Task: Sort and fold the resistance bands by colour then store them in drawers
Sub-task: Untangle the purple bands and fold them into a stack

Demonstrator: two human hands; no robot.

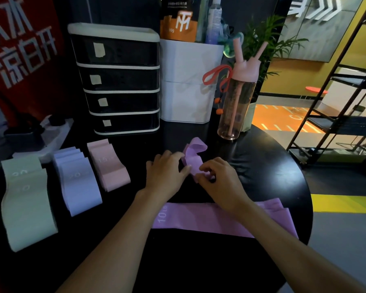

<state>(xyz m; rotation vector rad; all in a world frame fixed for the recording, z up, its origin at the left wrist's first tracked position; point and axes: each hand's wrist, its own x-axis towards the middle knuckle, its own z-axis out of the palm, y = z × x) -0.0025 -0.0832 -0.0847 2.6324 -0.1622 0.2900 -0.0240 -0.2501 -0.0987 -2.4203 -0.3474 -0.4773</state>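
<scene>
Pinching a partly folded purple band [195,159] at the centre of the frame, the left hand [167,172] curls fingers and thumb over the band's left edge, while the right hand [219,179] nips its near end between curled fingertips. The band's far end loops up off the black worktop [262,172]. Below the wrists a second purple band [199,217], marked 10 LB, lies flat. To the left sit separate piles: pink bands [110,166], lilac bands [78,182] and green bands [28,204]. At upper left stands a closed four-drawer unit [116,79], with a white bin [188,85] and a pink bottle [237,102] beside it.
</scene>
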